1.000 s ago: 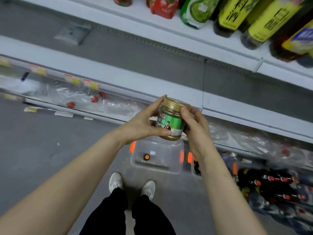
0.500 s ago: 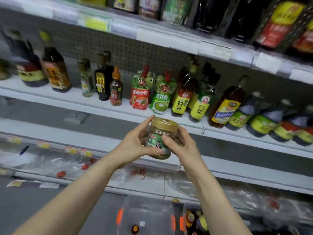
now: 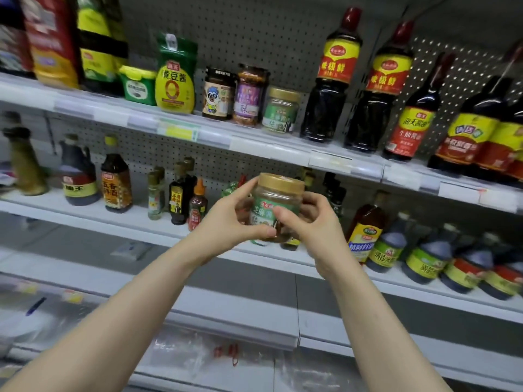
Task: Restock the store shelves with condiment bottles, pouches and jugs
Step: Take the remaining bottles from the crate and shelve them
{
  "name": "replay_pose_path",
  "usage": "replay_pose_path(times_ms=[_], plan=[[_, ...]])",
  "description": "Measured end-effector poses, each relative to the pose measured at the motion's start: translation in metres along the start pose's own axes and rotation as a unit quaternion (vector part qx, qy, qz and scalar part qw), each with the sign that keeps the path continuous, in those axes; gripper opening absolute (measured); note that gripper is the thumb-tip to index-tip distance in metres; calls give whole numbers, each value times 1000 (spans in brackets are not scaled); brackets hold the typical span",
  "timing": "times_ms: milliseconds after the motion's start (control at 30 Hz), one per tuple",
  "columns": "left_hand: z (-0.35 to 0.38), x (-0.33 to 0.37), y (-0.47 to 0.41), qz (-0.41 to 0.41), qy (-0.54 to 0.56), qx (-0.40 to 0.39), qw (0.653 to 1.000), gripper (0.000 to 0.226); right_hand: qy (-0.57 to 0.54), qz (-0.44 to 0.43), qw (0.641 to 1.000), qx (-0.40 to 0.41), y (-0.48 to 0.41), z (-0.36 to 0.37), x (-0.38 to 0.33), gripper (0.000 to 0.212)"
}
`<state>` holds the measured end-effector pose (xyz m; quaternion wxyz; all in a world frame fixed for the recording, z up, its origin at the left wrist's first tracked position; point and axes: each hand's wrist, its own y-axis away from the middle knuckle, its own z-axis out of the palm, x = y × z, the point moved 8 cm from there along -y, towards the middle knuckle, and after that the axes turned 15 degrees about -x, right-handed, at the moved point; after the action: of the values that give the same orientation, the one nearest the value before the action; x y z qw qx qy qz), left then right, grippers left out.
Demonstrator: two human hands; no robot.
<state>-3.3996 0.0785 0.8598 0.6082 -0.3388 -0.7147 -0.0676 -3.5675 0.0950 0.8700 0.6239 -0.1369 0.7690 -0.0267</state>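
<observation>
Jar [image 3: 278, 199], gripped upright by left hand [image 3: 226, 222] and right hand [image 3: 311, 230] (label readable), seems bound for its blurry twin jar [image 3: 281, 111] above them.

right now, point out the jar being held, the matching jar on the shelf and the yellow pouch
held jar [image 3: 281, 184]: head view, gold lid
shelf jar [image 3: 279, 116]: head view, green label
yellow pouch [image 3: 175, 87]: head view, yellow front
</observation>
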Motion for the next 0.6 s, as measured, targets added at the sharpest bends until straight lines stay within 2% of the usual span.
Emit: replay_pose_path(times_ms=[167,333,500,600], plan=[[-13,32,-12,19,-29,5,999,91,-35,-33,999,-18,-17,-15,-34,67],[-23,59,-27,39,-80,55,994,100,-15,-66,997,-47,-34,-20,-60,49],[-38,71,-43,68,-120,83,987,105,46,-90,994,-36,-49,-19,-75,70],[-51,71,-56,72,-135,80,985,106,76,-99,992,-21,-61,-20,-82,69]])
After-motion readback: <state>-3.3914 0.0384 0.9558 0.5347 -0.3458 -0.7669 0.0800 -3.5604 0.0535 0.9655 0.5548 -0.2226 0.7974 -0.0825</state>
